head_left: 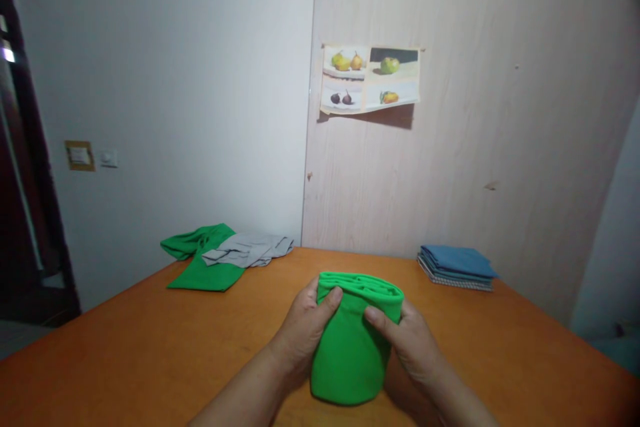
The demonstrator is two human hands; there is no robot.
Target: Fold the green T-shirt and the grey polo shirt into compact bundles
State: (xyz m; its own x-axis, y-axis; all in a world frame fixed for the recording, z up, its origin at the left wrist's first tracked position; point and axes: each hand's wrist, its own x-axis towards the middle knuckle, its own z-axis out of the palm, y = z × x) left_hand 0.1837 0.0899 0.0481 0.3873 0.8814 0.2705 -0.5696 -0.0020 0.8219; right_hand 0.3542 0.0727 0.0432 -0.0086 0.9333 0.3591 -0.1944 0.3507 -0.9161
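Between my two hands is a bright green folded cloth (353, 360), held upright over the table near its front. Its layered folds show along the top edge. My left hand (307, 320) grips the left side, thumb pressed on the near face. On the right side my right hand (410, 333) does the same, with its thumb lying across the front. The fingers of both hands are mostly hidden behind the cloth.
An orange table (225, 333) spreads in front of me. Loose green cloth (207, 277) and a crumpled grey cloth (250, 250) lie at its back left. At the back right sits a stack of folded cloths (457, 267), blue on top. A wall stands behind, with a fruit poster (370, 80).
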